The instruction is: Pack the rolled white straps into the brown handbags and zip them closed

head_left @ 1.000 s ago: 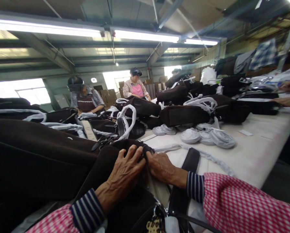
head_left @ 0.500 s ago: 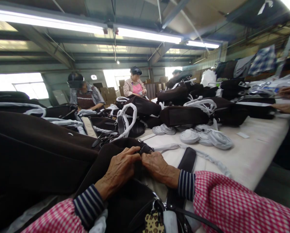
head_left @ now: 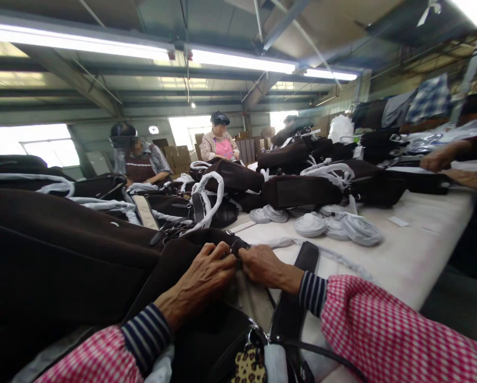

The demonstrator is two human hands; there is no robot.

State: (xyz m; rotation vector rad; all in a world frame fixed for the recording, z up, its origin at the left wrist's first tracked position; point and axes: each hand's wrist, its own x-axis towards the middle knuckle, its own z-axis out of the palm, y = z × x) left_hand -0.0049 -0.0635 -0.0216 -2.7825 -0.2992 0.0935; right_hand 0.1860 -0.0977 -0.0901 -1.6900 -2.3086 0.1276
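pinching an edge of the dark bag (head_left: 182, 258) under the grip, right hand (head_left: 260, 265) clamped on it, left hand (head_left: 204, 276) closure unclear; spotted charm (head_left: 249, 366) already hung nearer than the grip, edge work seemingly unfinished.

Dark brown bags (head_left: 63, 250) are contrasting with a whitish table (head_left: 422, 250).
Pink-and-white checked sleeves (head_left: 386, 322) are meeting grey-striped navy cuffs (head_left: 313, 293), and a yellowish tag (head_left: 249, 367) is showing dark leopard spots; toward the right edge, coils (head_left: 361, 230) are looking pale grey.
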